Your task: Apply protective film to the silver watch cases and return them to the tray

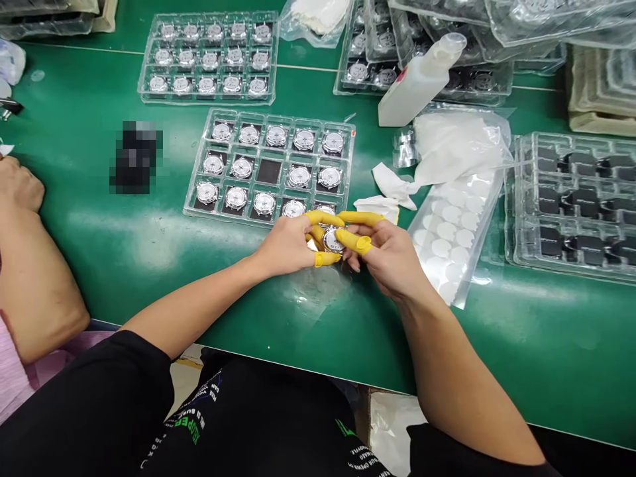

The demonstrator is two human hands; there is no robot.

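My left hand [291,244] and my right hand [387,255] meet over the green table [149,245], both with yellow finger cots on. Between the fingertips of both hands sits a small round silver watch case [332,240]; both hands are closed on it. Just beyond my hands lies a clear plastic tray [271,165] with rows of the same silver watch cases; one middle pocket shows dark and bare. A white folded cloth [377,205] lies right behind my right hand's fingers.
A second tray of watch cases [209,56] lies farther back, more trays [368,53] at the back right. A white bottle [422,79] lies tilted. A bag of white round pads [450,232] and a tray of dark parts [576,199] sit right. Another person's arm [30,265] rests left.
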